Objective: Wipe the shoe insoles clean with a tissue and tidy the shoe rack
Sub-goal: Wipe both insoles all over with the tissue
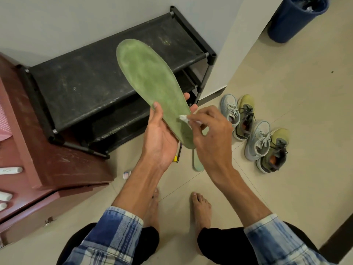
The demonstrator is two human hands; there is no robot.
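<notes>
**A:** Where is the insole sitting against the grips?

**B:** The left grip (pixel 162 134) is holding the green insole (pixel 152 83) by its heel end. The thumb is lying on the top face and the fingertips are curling round from behind at the far edge. The toe end is pointing up and away, hanging in front of the top of the black shoe rack (pixel 86 79)

**A:** And the other one?

**B:** The right grip (pixel 212 134) is pinching a small white tissue (pixel 183 118) narrowly between thumb and fingers. It is pressing the wad against the insole's face close to the heel, near the left thumb

**A:** What is lying underneath?

**B:** A second green insole (pixel 197 163) is lying flat on the beige tiled floor (pixel 296 111), partly hidden behind the right grip. Two pale blue-grey shoes (pixel 230 109) and two olive-yellow shoes (pixel 246 115) are standing on the tiles to the right of the rack, alternating in a row, side against side

**A:** And the room around them?

**B:** The rack is standing against a pale wall (pixel 76 22), its top shelf looking scuffed and dusty. A reddish-brown cabinet (pixel 57 161) is standing just beside its left end. A blue bin (pixel 290 23) is standing well apart in the upper right corner. A small white tube (pixel 127 175) is lying on the floor near the cabinet. The person is standing barefoot, wearing checked blue sleeves (pixel 114 232)
</notes>
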